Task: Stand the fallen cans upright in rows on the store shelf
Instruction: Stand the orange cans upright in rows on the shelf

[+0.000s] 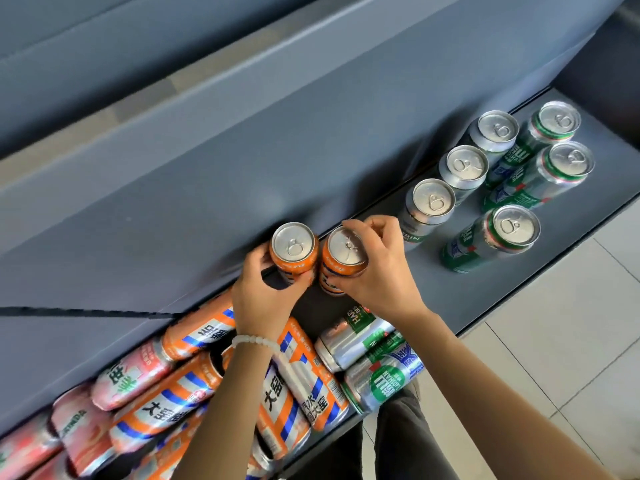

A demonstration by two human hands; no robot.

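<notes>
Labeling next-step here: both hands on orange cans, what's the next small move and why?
Probably set both down and let go: the left hand and right hand each grip an upright orange can at the shelf's back, continuing the green cans' row.

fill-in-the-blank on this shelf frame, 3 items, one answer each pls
1. The left hand and right hand each hold an upright can whose colour is ____.
2. The upright green and silver cans at the right number ____.
3. The pink cans at the lower left are lying ____, not standing.

Missing words: orange; six; on their sides
</notes>
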